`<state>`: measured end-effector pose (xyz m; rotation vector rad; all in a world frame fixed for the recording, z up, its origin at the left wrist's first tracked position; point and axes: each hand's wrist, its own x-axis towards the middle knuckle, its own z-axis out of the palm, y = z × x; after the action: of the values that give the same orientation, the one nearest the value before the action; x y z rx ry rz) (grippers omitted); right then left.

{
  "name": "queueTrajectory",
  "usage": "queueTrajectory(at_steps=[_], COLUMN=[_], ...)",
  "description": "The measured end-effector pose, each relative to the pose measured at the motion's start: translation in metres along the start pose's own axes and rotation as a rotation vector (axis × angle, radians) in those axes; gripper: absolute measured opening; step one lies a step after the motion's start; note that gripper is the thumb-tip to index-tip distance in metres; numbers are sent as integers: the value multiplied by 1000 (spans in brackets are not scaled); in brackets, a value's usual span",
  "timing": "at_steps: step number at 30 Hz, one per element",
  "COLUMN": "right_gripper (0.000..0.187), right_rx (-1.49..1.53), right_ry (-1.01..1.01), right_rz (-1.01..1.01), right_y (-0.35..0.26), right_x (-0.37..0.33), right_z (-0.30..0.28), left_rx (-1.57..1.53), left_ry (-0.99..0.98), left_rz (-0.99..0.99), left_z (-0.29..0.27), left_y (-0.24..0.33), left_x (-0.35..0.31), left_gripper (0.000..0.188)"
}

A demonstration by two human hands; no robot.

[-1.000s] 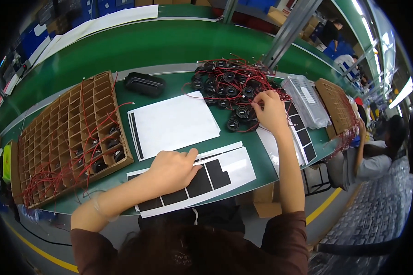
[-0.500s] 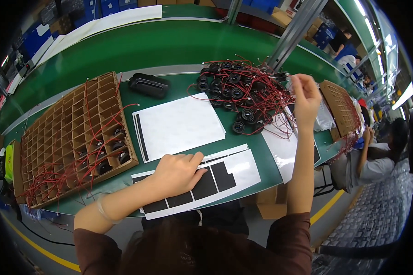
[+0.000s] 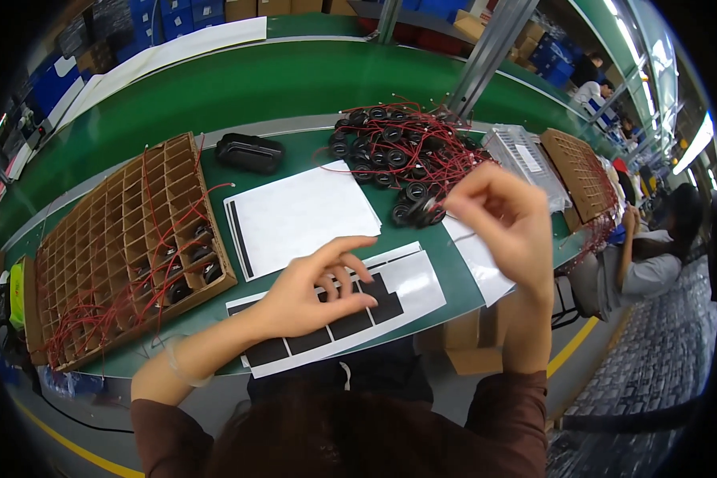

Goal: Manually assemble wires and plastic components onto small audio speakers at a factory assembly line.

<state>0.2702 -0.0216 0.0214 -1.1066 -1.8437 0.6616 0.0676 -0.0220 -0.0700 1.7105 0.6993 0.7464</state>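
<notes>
my right hand (image 3: 502,219) pinches, thumb against fingertips, what looks like a black round speaker (image 3: 424,212), blurred, right of the frame's centre. it lies just left of those fingertips, up and right from my left hand (image 3: 317,293), so the right is nearer. my left hand is spread, empty, above the black-panelled white sheet (image 3: 350,323), whose long axis slants from lower left up to the right across the worktop (image 3: 457,277).
</notes>
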Motion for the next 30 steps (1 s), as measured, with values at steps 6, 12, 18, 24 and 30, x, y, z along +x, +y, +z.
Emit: queueTrajectory(at_steps=[6, 12, 18, 24, 30], right_gripper=[4, 10, 11, 13, 20], right_rx=[-216, -433, -434, -262, -267], right_ry=[-50, -71, -107, -239, -216], right_rz=[-110, -222, -189, -30, 9], right_y=[-12, -19, -13, -5, 23], right_x=[-37, -65, -88, -98, -61], right_z=[33, 39, 42, 33, 45], left_rx=[-749, -708, -587, 225, 654], left_ry=[-59, -2, -7, -109, 136], left_rz=[-166, -256, -183, 27, 113], left_z=[15, 20, 26, 4, -2], left_y=[7, 16, 16, 13, -5], left_x=[-13, -14, -19, -38, -57], left_gripper=[41, 31, 38, 38, 32])
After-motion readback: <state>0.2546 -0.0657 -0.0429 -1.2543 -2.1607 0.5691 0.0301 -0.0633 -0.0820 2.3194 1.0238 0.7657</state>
